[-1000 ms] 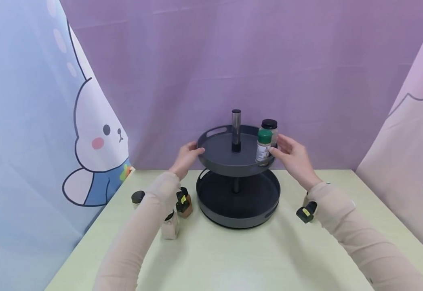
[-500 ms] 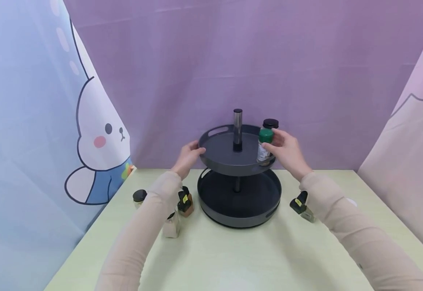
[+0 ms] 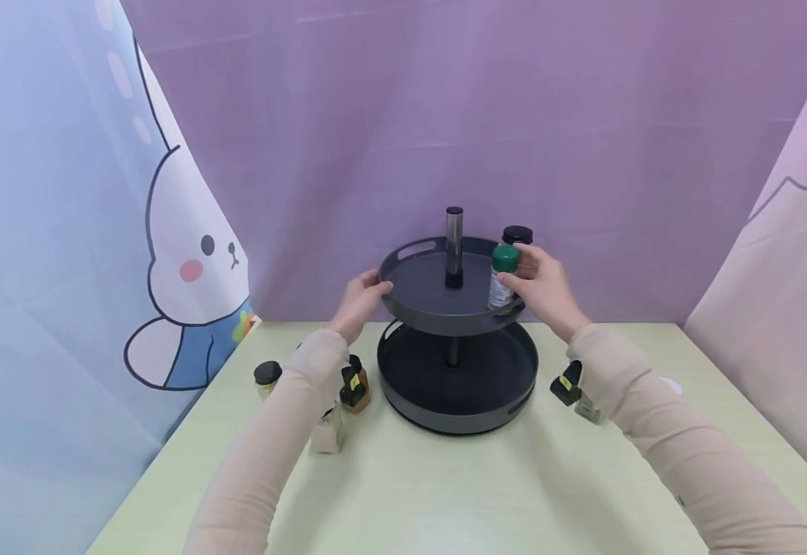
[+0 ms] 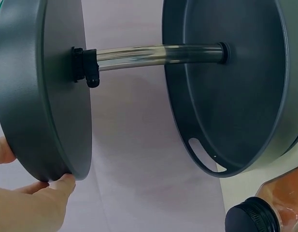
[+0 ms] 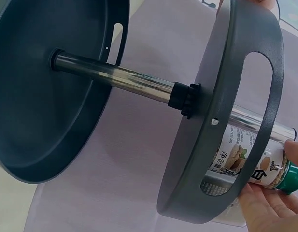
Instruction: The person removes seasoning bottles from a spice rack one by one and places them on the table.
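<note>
A dark grey two-tier turntable stands on the table, its upper tray above its lower tray on a metal post. My left hand grips the upper tray's left rim; in the left wrist view the fingers touch its outer side. On the upper tray's right side stands a spice jar with a green cap. My right hand pinches it near the cap, as the right wrist view of the labelled spice jar confirms. Just behind stands a black-lidded jar, mostly hidden.
Left of the turntable, partly behind my left sleeve, are a black-lidded jar, a pale bottle and brown-filled bottles. At the right, a black-capped bottle lies by my right sleeve. A purple curtain hangs behind.
My right hand has moved slightly left and up from the jars' right side, and its fingers have closed on the green-capped spice jar. My left hand stays on the rim.
</note>
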Demonstrator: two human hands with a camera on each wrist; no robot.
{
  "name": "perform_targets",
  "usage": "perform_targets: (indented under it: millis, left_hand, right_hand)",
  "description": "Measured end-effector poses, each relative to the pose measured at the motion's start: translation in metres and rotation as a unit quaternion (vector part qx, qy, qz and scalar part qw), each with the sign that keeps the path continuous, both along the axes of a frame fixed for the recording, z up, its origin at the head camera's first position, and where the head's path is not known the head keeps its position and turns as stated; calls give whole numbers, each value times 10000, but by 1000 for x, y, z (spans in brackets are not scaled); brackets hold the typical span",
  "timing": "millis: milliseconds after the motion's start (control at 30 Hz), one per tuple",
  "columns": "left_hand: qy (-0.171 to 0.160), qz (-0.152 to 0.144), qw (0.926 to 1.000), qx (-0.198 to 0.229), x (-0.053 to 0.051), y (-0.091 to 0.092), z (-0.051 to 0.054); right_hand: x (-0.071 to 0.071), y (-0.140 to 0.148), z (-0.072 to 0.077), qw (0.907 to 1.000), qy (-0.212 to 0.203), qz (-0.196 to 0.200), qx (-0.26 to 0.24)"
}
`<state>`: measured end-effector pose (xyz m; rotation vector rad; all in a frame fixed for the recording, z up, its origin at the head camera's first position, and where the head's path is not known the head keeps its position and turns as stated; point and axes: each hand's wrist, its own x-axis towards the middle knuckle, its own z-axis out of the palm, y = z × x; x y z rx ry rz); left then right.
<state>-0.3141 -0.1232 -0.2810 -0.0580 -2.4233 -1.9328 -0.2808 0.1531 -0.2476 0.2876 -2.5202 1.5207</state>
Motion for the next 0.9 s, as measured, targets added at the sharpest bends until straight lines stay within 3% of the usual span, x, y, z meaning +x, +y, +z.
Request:
perform_targets:
  millis: [233, 433, 900]
  left_hand:
    - [-91, 28, 9999, 52, 1, 5, -5]
    - [-25, 83, 9999, 60, 3, 7, -1]
    - [-24, -7, 10000, 58, 4, 4, -1]
  right_hand:
    - [3, 2, -5, 9999, 78, -94, -64]
    - [3, 3, -5, 9995, 232, -182, -138]
    - [10, 3, 9, 9985, 302, -304, -329]
